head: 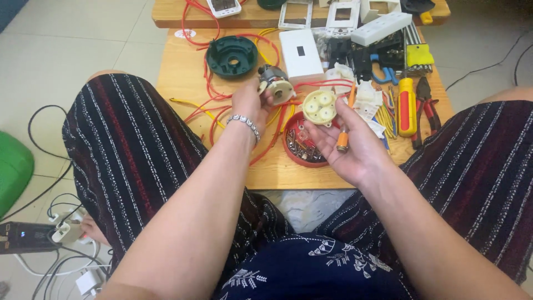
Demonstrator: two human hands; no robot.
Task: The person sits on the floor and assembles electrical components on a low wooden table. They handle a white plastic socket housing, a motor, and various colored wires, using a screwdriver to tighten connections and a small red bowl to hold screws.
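Gripping small motor [275, 84] in left hand [250, 103]; right hand [350, 141] pinches cream gear disc [319, 107], small screwdriver [344, 136]; white box [301, 54] behind.

A home repair corner: beyond the hands, a low wooden surface [183, 83] on a tiled floor [72, 39] carries pliers [426, 105], a screwdriver [407, 106] and red wires [211, 89].

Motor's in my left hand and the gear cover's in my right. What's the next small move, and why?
Probably bring the cream gear cover across onto the motor. The right hand and left hand hold them apart, with the cover's round bosses facing up.
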